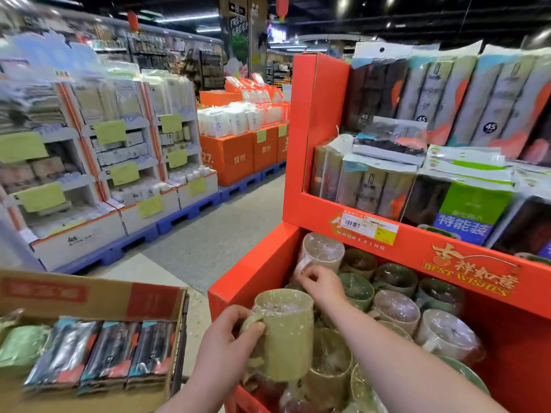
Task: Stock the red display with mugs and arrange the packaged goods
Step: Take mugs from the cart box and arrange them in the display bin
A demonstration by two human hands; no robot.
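While the left hand (226,338) holds the olive mug (286,335) above the front left corner of the lower bin, its fingers are curled through the handle and the thumb presses on the handle's top. The olive mug is upright, wrapped in clear film, and raised clear of the mugs (396,305) below it.

The right hand (323,286) reaches further into the bin. Its fingers are bent and pinch the handle side of the pale mug (320,254), which lies tilted with its film-covered mouth facing the camera, at the back left corner of the bin, against the wall of the red display (256,272).

The remaining mugs, green, pale and brownish, fill the bin in rows, most with their mouths toward the viewer and touching one another.

The upper shelf of the red display carries the packaged goods (417,93): tall packs stand at the back, shorter packs stand in front, and one dark pack lies flat on top of the front row. A price label (369,229) is fixed to the shelf's front lip.

At the lower left, a cardboard box (89,296) holds flat packages (104,353) lying side by side.
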